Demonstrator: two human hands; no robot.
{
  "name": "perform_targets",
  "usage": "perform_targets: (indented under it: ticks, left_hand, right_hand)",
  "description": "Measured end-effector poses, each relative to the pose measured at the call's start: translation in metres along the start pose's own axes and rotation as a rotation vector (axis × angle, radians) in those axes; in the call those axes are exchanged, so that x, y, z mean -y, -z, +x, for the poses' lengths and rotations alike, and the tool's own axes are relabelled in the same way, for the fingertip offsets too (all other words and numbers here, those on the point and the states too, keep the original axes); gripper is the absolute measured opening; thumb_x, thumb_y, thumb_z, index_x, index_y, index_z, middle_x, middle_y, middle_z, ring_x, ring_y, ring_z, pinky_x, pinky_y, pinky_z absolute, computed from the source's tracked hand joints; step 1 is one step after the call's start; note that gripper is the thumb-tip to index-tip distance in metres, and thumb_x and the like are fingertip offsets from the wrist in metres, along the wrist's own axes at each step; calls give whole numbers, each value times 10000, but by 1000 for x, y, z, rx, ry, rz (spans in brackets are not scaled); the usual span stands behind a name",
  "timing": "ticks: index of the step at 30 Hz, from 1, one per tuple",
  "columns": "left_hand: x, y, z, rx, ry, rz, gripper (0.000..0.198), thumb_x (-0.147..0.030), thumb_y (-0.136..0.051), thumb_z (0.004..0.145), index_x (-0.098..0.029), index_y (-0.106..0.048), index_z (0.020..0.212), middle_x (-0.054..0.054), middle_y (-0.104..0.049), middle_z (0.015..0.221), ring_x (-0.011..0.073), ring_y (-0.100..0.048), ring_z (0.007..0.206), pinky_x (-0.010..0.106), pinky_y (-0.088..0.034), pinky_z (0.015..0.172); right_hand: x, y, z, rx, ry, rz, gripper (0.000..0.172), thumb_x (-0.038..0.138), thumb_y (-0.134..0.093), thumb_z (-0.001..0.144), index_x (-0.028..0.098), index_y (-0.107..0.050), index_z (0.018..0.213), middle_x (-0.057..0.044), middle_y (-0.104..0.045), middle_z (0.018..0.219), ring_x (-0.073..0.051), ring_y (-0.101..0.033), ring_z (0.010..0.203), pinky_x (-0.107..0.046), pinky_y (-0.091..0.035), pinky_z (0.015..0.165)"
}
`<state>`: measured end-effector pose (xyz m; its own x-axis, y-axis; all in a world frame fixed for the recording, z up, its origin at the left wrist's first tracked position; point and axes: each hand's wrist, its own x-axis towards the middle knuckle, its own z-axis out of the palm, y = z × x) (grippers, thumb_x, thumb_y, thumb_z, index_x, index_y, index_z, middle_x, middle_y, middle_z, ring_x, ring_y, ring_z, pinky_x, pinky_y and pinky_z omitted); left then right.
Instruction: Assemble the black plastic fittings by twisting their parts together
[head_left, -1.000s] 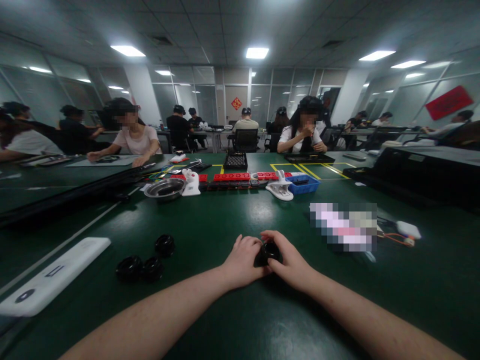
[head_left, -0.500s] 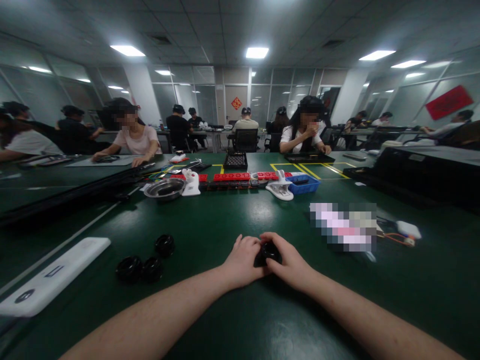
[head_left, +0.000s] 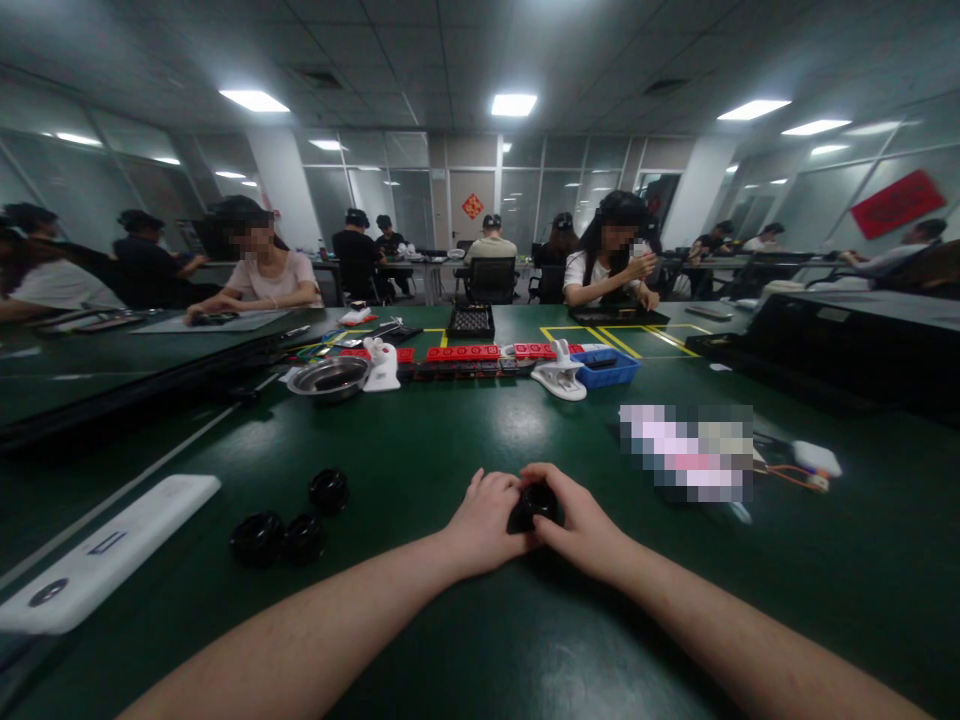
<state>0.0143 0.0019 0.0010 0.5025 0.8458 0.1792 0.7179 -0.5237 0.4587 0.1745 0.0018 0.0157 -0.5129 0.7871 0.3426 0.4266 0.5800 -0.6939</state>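
Observation:
A glossy black ring-shaped part (head_left: pixel 541 500) with a hollow middle sits low over the green table between my two hands. My right hand (head_left: pixel 583 518) is closed around it, thumb on the near side and fingers over the far side. From the left, my left hand (head_left: pixel 486 520) grips the same part, its fingertips partly hidden behind it. Three similar black parts lie off to the left: one farther back (head_left: pixel 328 490), one at the left (head_left: pixel 256 537) and one beside that (head_left: pixel 303 538).
A long white device (head_left: pixel 112 550) lies at the left. Farther back stand a metal bowl (head_left: pixel 330 378), red blocks in a row (head_left: pixel 463 353), a white clamp (head_left: pixel 561 375) and a blue basket (head_left: pixel 609 370). Blurred-out items (head_left: pixel 686 452) lie right. Co-workers sit across the table.
The black part has tipped slightly between my hands, which stay nearly in place. Across the table, the co-worker at the right has moved a raised hand outward.

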Motion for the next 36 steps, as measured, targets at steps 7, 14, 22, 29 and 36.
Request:
perform_targets:
  ticks: [7,14,22,29,36]
  left_hand:
    - [-2,1,-1,-2,-16,10,380,-420,-568,697,-193,-511,996,60,-520,1062,237,-443,1040,509,-184,993]
    - [1,-1,0,0,-11,11,425,-444,-556,698,-190,-493,1033,63,-516,1067,238,-436,1051,503,-174,1000]
    - [0,0,-1,0,-17,5,409,-443,-559,697,-195,-502,1018,62,-514,1066,239,-435,1052,511,-174,997]
    - [-2,3,-2,-1,-23,10,380,-401,-577,691,-189,-510,999,58,-524,1056,233,-440,1039,510,-184,994]
    - [-3,3,-1,20,-5,13,444,-409,-569,692,-181,-481,1063,73,-507,1091,239,-425,1065,503,-171,1003]
  right_hand:
    - [-4,-2,1,-103,-71,-80,455,223,-596,663,165,-415,1076,-70,-517,956,-212,-506,908,-382,-407,828]
    - [-2,0,2,-63,-58,-28,408,103,-518,641,175,-433,1034,-56,-535,959,-192,-517,904,-353,-407,829]
    - [-2,-1,1,-71,-62,-49,450,159,-558,650,169,-417,1077,-81,-522,1018,-213,-498,957,-388,-388,859]
    - [-3,-3,2,-87,-59,-76,434,153,-575,639,186,-433,1048,-55,-523,956,-205,-514,912,-374,-408,832]
    - [-2,-3,-2,-21,-25,-12,508,68,-501,624,178,-397,1109,-81,-515,1069,-209,-493,1000,-383,-374,897]
